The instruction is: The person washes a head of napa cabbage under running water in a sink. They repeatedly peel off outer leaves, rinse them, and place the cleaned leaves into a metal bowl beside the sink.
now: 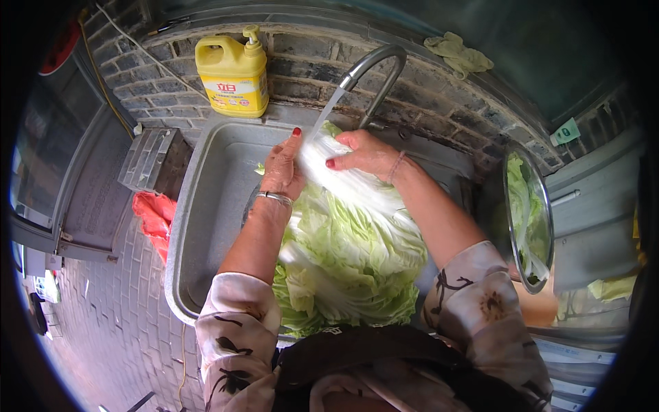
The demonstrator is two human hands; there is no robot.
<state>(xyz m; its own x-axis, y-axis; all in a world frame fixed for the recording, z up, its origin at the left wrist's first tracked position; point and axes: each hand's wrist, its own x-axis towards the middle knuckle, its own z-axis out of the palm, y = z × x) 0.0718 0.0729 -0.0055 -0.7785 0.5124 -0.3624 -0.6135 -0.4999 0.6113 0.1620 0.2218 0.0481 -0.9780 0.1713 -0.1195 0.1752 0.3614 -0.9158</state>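
Both hands grip a napa cabbage leaf [343, 180] by its white stem end, under water running from the curved metal faucet [349, 81]. My left hand [283, 168] closes on the stem's left side, thumb up. On the stem's right side lies my right hand [367, 156], its fingers wrapped over the edge. Below the hands, more pale green cabbage leaves [329, 264] are heaped in the grey sink [206, 226], hiding much of its bottom. The held leaf's frilly end overlaps this heap.
Behind the sink's left corner stands a yellow pump jug [232, 75]. A metal bowl [513, 226] with cabbage leaves is at the right. A cloth [460, 55] and a green-white tube [565, 132] lie along the brick ledge. A red plastic bag [154, 220] hangs left of the sink.
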